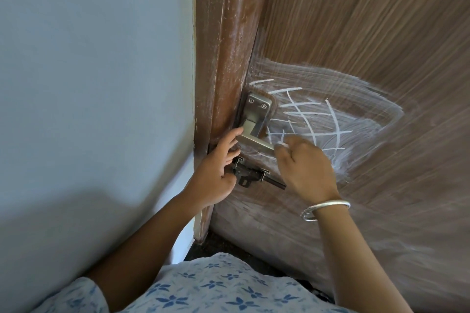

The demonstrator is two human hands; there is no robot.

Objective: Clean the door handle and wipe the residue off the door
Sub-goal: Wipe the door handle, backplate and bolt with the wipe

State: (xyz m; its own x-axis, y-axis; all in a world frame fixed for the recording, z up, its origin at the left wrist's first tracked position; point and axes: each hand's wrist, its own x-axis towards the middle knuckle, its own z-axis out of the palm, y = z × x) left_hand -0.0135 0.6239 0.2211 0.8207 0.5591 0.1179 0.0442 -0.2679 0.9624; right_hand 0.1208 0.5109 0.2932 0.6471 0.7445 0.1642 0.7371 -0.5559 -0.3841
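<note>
Left hand (216,173): fingers loosely out, tips resting on the door handle (254,140) near its pivot, not wrapped round it. Right hand (305,168): blurred, fingertips pinching a small white piece (281,144) just off the lever's free end; chalk or wad, can't tell. Bangle (325,208) on that wrist.

Handle sits at the door (381,33) edge, silver lever on a backplate. White residue (330,99) is on the panel right of it: a smeared haze with crossed lines on top.

Step, as I judge it: work on the handle area, the wiping barely begun. To do it well I'd steady the lever with the left, wipe along its length, then clear the panel in overlapping strokes toward clean wood.

Edges: door frame (223,58) and wall (101,58) crowd the left, the sliding bolt (254,175) sticks out just below and could catch knuckles. Open room is right and up.
</note>
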